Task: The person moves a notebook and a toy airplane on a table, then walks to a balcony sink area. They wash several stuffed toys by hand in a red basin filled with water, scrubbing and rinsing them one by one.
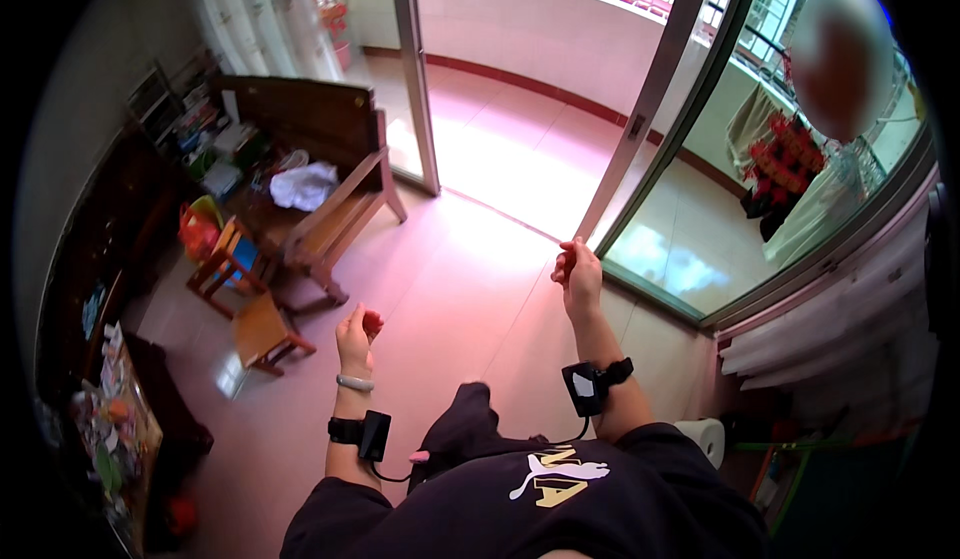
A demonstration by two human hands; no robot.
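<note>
My left hand [357, 337] is raised over the tiled floor [465, 289] with its fingers curled and nothing visible in it. A pale bangle [355, 383] circles that wrist, and a black strapped device [373, 436] sits on the forearm. Farther right, my right hand [579, 274] is held up in front of the sliding glass door's frame, fingers bent loosely; I see no object in it. Another black device [583, 389] is strapped to the right forearm. Both hands are apart from each other.
A wooden bench [345, 229] bearing a white cloth [304, 186] stands at the left, beside small wooden chairs [266, 326]. A cluttered table [150, 416] is at lower left. The doorway's metal frame [630, 123] opens onto a balcony [517, 108]. A toilet roll [703, 441] is at right.
</note>
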